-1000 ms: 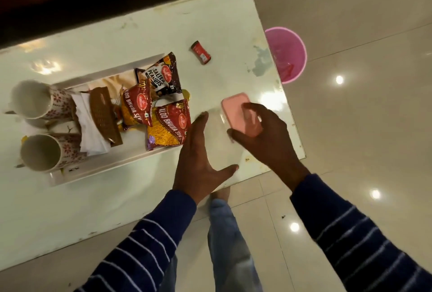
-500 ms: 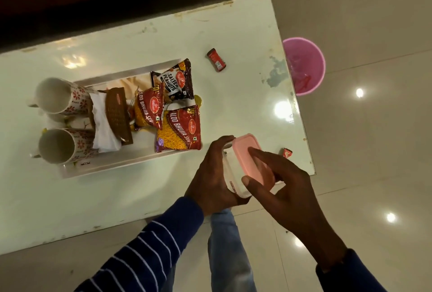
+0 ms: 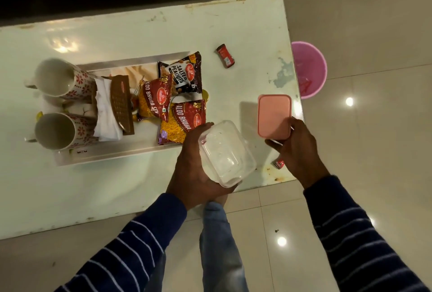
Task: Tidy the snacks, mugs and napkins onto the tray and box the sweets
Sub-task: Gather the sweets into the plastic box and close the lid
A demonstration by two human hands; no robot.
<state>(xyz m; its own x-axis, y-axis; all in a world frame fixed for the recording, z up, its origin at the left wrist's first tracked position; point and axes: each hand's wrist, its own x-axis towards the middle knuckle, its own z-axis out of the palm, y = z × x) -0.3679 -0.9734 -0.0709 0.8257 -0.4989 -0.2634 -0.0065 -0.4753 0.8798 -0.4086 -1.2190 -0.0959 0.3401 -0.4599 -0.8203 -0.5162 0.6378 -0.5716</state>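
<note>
Head view, that's the only one you've got:
Left hand: your left hand [image 3: 194, 170] is curled round the clear box [image 3: 226, 154], fingers wrapped along its side, held up over the near edge of the table [image 3: 117, 189]. Box is open on top, looks empty as far as I can see.
Right hand: your right hand [image 3: 297, 149] pinches the pink lid [image 3: 274, 116] by its near end, lid well clear of the box, off to its right.
Sweets: one red sweet [image 3: 225, 55] lies loose on the table beyond the tray; another small red one [image 3: 279, 164] peeks out just beside your right wrist, near the table corner.
Tray: tray [image 3: 112, 154] carries two mugs [image 3: 55, 78] lying on their sides at the left, white napkins [image 3: 105, 114] in a brown holder, then three snack packets [image 3: 184, 76] overlapping at the right.
Floor: pink bin [image 3: 308, 69] sits beside the table's right end.
</note>
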